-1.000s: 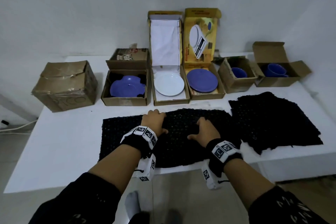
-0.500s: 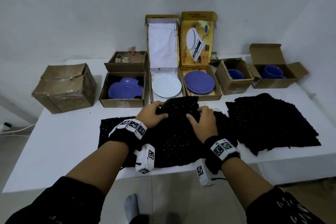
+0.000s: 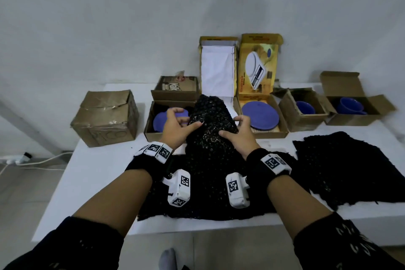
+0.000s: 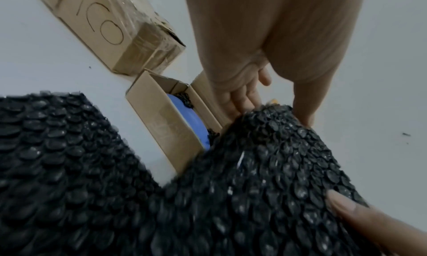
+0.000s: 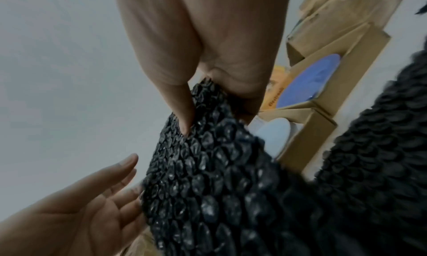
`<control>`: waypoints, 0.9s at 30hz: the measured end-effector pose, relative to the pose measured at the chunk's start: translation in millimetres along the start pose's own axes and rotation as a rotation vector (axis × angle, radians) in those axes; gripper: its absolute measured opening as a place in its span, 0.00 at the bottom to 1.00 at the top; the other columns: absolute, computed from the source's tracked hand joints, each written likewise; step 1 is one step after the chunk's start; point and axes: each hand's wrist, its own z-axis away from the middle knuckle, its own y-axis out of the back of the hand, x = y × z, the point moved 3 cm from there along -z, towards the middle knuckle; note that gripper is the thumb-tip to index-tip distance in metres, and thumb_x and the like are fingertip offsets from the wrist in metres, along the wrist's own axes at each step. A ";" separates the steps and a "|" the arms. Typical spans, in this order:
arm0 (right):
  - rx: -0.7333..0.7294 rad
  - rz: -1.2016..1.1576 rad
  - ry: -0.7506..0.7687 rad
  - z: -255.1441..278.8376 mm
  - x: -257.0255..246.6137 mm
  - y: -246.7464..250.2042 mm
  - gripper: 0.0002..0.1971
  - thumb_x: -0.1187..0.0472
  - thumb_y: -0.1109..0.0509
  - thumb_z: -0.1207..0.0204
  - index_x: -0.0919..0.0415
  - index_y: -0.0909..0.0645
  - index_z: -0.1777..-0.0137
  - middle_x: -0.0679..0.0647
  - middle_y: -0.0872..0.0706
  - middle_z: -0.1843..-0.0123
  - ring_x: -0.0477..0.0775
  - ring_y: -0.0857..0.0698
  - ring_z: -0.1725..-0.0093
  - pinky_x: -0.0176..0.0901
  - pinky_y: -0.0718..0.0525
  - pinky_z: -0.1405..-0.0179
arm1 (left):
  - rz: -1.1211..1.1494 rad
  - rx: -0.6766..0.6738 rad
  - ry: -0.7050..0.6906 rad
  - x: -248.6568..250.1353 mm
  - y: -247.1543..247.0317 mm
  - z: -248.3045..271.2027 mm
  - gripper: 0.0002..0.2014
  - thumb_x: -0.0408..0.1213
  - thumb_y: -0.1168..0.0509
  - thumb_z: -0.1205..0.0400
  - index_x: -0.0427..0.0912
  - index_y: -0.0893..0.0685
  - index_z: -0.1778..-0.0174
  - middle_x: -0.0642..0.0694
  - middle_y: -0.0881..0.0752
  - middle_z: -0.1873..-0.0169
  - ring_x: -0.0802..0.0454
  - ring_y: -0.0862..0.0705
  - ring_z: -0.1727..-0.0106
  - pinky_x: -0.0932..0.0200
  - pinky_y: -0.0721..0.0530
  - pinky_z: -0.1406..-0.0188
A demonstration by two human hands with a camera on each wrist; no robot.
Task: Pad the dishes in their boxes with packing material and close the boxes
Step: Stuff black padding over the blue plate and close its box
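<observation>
A sheet of black bubble wrap is lifted off the table, its far end hanging over the middle box. My left hand pinches its left edge, thumb on top and fingers beneath. On the right edge, my right hand pinches it the same way, thumb pressed into the bubbles. In the head view the wrap hides the white plate. An open brown box to the left holds a blue plate on black wrap. The yellow box to the right holds another blue plate.
More black bubble wrap lies under my wrists, and another sheet covers the table's right side. A closed brown box stands at far left. Two small open boxes with blue cups stand at back right. A cable lies on the floor.
Both hands have raised the top bubble wrap sheet off the table and carried it forward to the middle box. It now covers the white plate from the head view.
</observation>
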 end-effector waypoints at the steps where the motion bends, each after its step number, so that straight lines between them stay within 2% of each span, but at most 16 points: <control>1: -0.004 0.065 0.026 -1.2 -4.8 -5.2 0.30 0.54 0.19 0.38 0.43 0.38 0.46 0.59 0.20 0.44 0.58 0.16 0.46 0.59 0.16 0.44 | 0.005 -0.023 -0.023 0.2 8.2 -4.7 0.28 0.34 0.22 0.29 0.45 0.33 0.41 0.44 0.18 0.56 0.46 0.16 0.53 0.55 0.16 0.48; 2: 0.002 0.100 0.044 -3.4 -8.4 -9.3 0.30 0.53 0.20 0.37 0.43 0.38 0.45 0.56 0.20 0.48 0.55 0.16 0.50 0.54 0.15 0.49 | -0.001 -0.062 -0.054 2.4 15.2 -6.9 0.28 0.31 0.23 0.29 0.46 0.33 0.40 0.45 0.18 0.56 0.47 0.16 0.53 0.59 0.16 0.50; 4: -0.012 0.087 0.054 -6.1 -16.6 -19.2 0.25 0.60 0.25 0.27 0.52 0.40 0.41 0.54 0.20 0.54 0.48 0.16 0.59 0.41 0.18 0.62 | -0.078 -0.155 -0.117 6.9 26.8 -10.6 0.24 0.31 0.25 0.26 0.48 0.29 0.40 0.47 0.17 0.53 0.51 0.16 0.51 0.59 0.16 0.50; 5: -0.019 0.075 0.074 -8.5 -19.0 -23.4 0.22 0.63 0.29 0.24 0.55 0.40 0.41 0.57 0.18 0.52 0.49 0.16 0.60 0.39 0.19 0.64 | -0.153 -0.179 -0.148 7.5 32.4 -13.8 0.20 0.32 0.26 0.25 0.50 0.25 0.41 0.49 0.17 0.51 0.52 0.17 0.49 0.58 0.18 0.47; 7: -0.038 0.107 0.130 -10.8 -27.6 -31.2 0.16 0.67 0.32 0.22 0.56 0.36 0.42 0.62 0.18 0.40 0.54 0.16 0.47 0.41 0.19 0.52 | -0.262 -0.204 -0.195 9.2 44.3 -21.2 0.15 0.33 0.28 0.23 0.53 0.20 0.44 0.52 0.17 0.47 0.55 0.18 0.44 0.57 0.20 0.41; 9: -0.090 0.186 0.169 -14.0 -34.3 -41.2 0.11 0.69 0.33 0.21 0.59 0.27 0.41 0.56 0.24 0.30 0.56 0.26 0.30 0.39 0.27 0.37 | -0.259 -0.224 -0.165 9.2 55.7 -30.1 0.16 0.33 0.29 0.22 0.54 0.18 0.42 0.50 0.15 0.44 0.50 0.17 0.40 0.51 0.18 0.39; 10: -0.126 0.200 0.171 -16.1 -35.4 -46.2 0.13 0.69 0.33 0.21 0.60 0.24 0.38 0.53 0.24 0.29 0.54 0.28 0.27 0.33 0.30 0.37 | -0.252 -0.232 -0.132 9.5 61.1 -33.6 0.18 0.35 0.28 0.23 0.53 0.19 0.39 0.49 0.16 0.41 0.49 0.17 0.38 0.48 0.18 0.38; 12: -0.184 0.181 0.187 -18.3 -38.7 -55.7 0.19 0.68 0.30 0.23 0.61 0.23 0.32 0.51 0.23 0.32 0.49 0.26 0.32 0.18 0.28 0.48 | -0.241 -0.247 -0.094 12.0 70.8 -39.3 0.25 0.37 0.25 0.26 0.51 0.21 0.33 0.50 0.17 0.38 0.51 0.18 0.38 0.48 0.17 0.40; 13: -0.193 0.180 0.188 -19.3 -39.1 -60.6 0.21 0.67 0.28 0.24 0.60 0.23 0.31 0.51 0.22 0.34 0.47 0.25 0.35 0.16 0.26 0.53 | -0.255 -0.254 -0.085 12.6 75.4 -41.9 0.29 0.37 0.23 0.28 0.50 0.22 0.31 0.50 0.18 0.38 0.52 0.18 0.39 0.50 0.16 0.42; 15: -0.168 0.233 0.204 -22.9 -40.0 -69.3 0.22 0.65 0.25 0.27 0.60 0.21 0.33 0.51 0.20 0.35 0.44 0.24 0.38 0.22 0.27 0.51 | -0.317 -0.266 -0.097 16.2 83.6 -43.9 0.30 0.37 0.21 0.31 0.47 0.20 0.32 0.49 0.17 0.42 0.52 0.17 0.41 0.53 0.16 0.45; 17: -0.132 0.273 0.215 -26.5 -40.2 -76.0 0.16 0.64 0.24 0.28 0.60 0.16 0.41 0.53 0.16 0.40 0.48 0.20 0.39 0.32 0.27 0.47 | -0.338 -0.276 -0.109 16.2 92.4 -47.0 0.22 0.36 0.21 0.31 0.46 0.16 0.41 0.46 0.14 0.47 0.51 0.16 0.45 0.56 0.16 0.43; 19: -0.106 0.258 0.240 -27.3 -42.9 -82.9 0.08 0.64 0.24 0.28 0.59 0.16 0.50 0.55 0.17 0.47 0.54 0.18 0.42 0.39 0.22 0.44 | -0.337 -0.263 -0.133 16.0 100.9 -50.1 0.12 0.36 0.23 0.29 0.46 0.14 0.51 0.45 0.13 0.53 0.52 0.15 0.51 0.62 0.17 0.50; 22: -0.073 0.247 0.274 -33.5 -45.3 -90.5 0.05 0.62 0.27 0.24 0.58 0.20 0.51 0.56 0.23 0.46 0.54 0.22 0.42 0.41 0.24 0.38 | -0.370 -0.211 -0.242 19.2 108.1 -53.9 0.05 0.35 0.25 0.26 0.45 0.16 0.60 0.50 0.17 0.62 0.66 0.20 0.60 0.68 0.26 0.60; 24: -0.112 0.198 0.240 -38.9 -45.2 -97.5 0.05 0.60 0.31 0.21 0.59 0.21 0.49 0.56 0.20 0.48 0.55 0.20 0.44 0.39 0.23 0.45 | -0.287 -0.211 -0.245 19.5 108.9 -55.4 0.05 0.35 0.27 0.24 0.41 0.17 0.57 0.53 0.19 0.63 0.70 0.20 0.61 0.70 0.26 0.59; 25: -0.124 0.169 0.221 -41.7 -45.2 -101.4 0.04 0.60 0.32 0.20 0.60 0.22 0.48 0.54 0.18 0.51 0.54 0.18 0.46 0.37 0.22 0.50 | -0.231 -0.210 -0.193 17.1 109.2 -56.8 0.08 0.37 0.28 0.24 0.41 0.18 0.52 0.52 0.18 0.60 0.69 0.19 0.58 0.69 0.24 0.56; 27: -0.118 0.138 0.200 -48.5 -43.9 -107.8 0.03 0.61 0.34 0.19 0.60 0.23 0.49 0.51 0.17 0.55 0.51 0.18 0.50 0.35 0.21 0.55 | -0.121 -0.215 -0.048 5.6 108.6 -62.7 0.20 0.41 0.25 0.27 0.43 0.23 0.43 0.49 0.17 0.50 0.57 0.17 0.47 0.60 0.18 0.45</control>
